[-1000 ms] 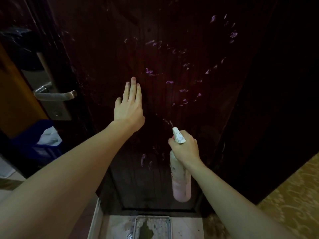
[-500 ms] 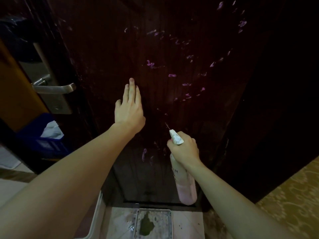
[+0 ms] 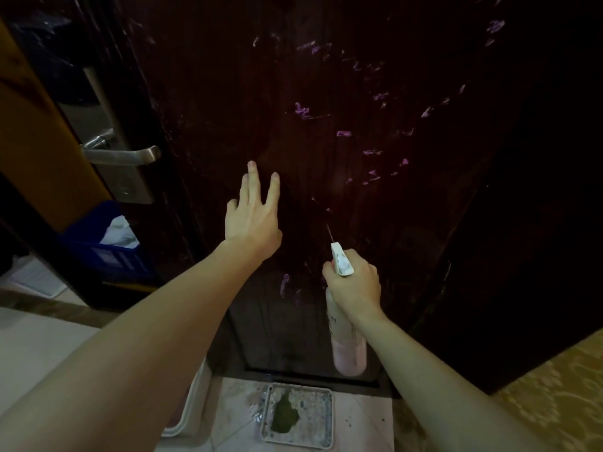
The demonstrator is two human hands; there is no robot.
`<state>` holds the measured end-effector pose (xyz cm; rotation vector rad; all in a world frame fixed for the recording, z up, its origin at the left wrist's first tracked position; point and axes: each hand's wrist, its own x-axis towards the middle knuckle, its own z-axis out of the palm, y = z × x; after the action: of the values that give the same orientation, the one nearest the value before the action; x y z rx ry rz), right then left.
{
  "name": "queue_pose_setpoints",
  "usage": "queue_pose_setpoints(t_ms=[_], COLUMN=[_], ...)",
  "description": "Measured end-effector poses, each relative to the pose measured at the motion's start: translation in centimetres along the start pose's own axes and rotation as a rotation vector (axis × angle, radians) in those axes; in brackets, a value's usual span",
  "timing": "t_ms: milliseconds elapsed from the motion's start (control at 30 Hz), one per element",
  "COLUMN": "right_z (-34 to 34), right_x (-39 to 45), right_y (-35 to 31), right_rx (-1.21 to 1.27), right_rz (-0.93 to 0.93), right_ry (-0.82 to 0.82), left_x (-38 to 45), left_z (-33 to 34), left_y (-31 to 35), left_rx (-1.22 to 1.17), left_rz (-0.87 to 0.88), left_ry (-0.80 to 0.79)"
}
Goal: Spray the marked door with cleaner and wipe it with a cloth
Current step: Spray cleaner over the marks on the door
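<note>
Against the dark door (image 3: 375,223), your left hand (image 3: 251,220) lay flat with fingers straight, probably to steady the panel while you sprayed. Your right hand (image 3: 354,285) gripped the neck of the spray bottle (image 3: 347,347), fingers curled round it, the nozzle aimed at the door's lower middle, near the purple marks (image 3: 372,151) scattered above and to the right. No cloth was in either hand. Compared with a second earlier, your left fingers had spread apart, and a thin jet now showed off the nozzle tip.
</note>
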<state>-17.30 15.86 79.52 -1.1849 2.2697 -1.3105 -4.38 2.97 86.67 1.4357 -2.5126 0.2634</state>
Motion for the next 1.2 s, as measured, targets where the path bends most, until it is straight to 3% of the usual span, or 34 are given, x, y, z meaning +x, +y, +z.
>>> queue_pose_setpoints(t_ms=[300,433,567,767,933,1200], right_z=[1.1,1.8,2.4,3.7,5.0,6.9], right_x=[-0.5,-1.0,-1.7,-3.3,-3.8,-3.3], right_y=[0.9,1.0,1.3,2.1,2.5,3.9], right_rx=[0.147,0.058,0.054,0.139,-0.008,0.16], right_rz=[0.086,0.072,0.108,0.129,0.118,0.074], right_ry=[-0.021,0.005,0.071,0.029,0.033,0.016], left_x=[-0.1,-0.2,-0.4,-0.5,-0.4,-0.3], left_z=[0.7,1.4,2.5,4.1,4.7,6.8], left_y=[-0.2,-0.7,-1.6,-2.9,-3.3,-3.9], left_rx=[-0.007,0.002,0.057,0.161,0.178,0.16], left_rz=[-0.014,0.026,0.078,0.146,0.18,0.2], left_ry=[-0.054,-0.06,-0.031,0.002,0.006,0.11])
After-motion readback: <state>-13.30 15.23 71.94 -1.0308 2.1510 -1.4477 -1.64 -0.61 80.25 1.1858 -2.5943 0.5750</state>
